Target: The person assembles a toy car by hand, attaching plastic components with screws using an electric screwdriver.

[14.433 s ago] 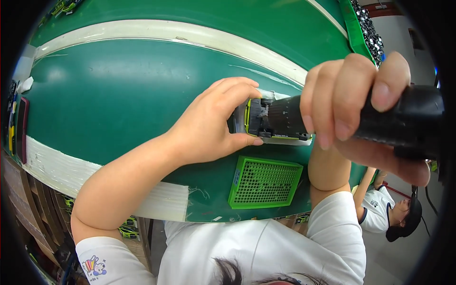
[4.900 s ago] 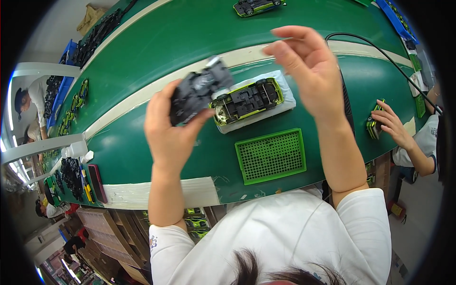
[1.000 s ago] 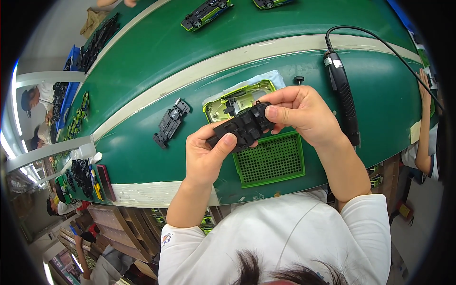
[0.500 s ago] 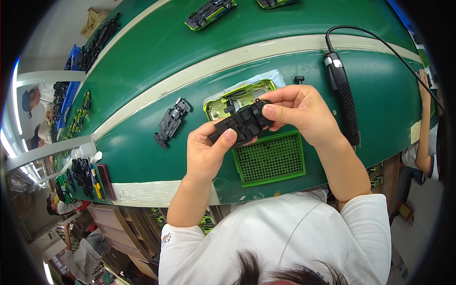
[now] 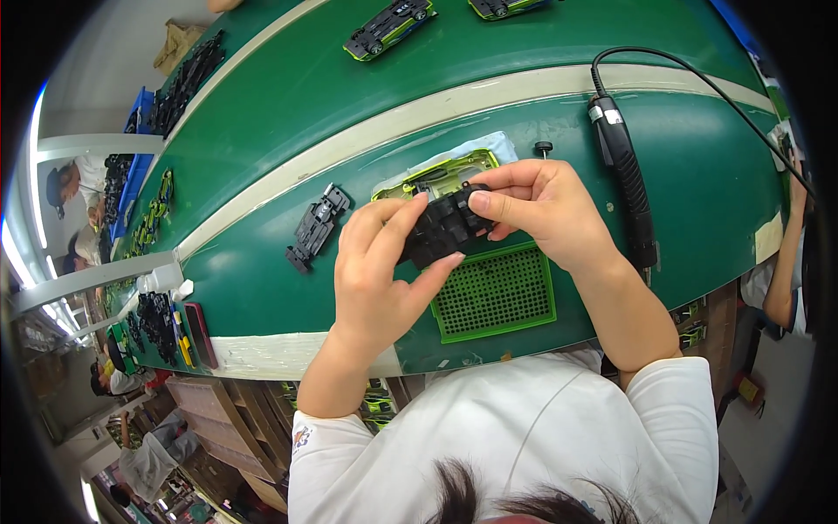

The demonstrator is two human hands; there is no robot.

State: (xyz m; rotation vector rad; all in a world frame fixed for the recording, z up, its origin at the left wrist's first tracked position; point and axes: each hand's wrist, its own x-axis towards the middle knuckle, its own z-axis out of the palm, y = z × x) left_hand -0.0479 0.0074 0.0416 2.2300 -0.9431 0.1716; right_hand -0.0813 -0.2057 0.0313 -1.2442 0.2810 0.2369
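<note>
A black plastic toy car chassis [image 5: 445, 230] is held up between my two hands, over the middle of the bench. My left hand [image 5: 375, 266] grips its left end, fingers along the far edge and thumb at the near edge. The thumb and fingers of my right hand [image 5: 546, 214] pinch its right end. Right behind it a lime-green car body shell [image 5: 436, 171] lies hollow side up on a pale blue cloth [image 5: 489, 147], partly covered by the chassis and my hands. To the left, a second black chassis [image 5: 317, 227] rests on the green bench top.
Beneath my hands sits a green perforated tray [image 5: 495, 295]. A corded black electric screwdriver [image 5: 621, 162] lies at the right, near a small black-headed part [image 5: 543, 148]. Car assemblies [image 5: 389, 28] rest beyond the pale strip. Another person's arm [image 5: 793, 227] shows at far right.
My left hand has shifted its grip, its fingers moving from under the chassis to its far edge while the thumb came to the near edge. My right hand keeps its pinch.
</note>
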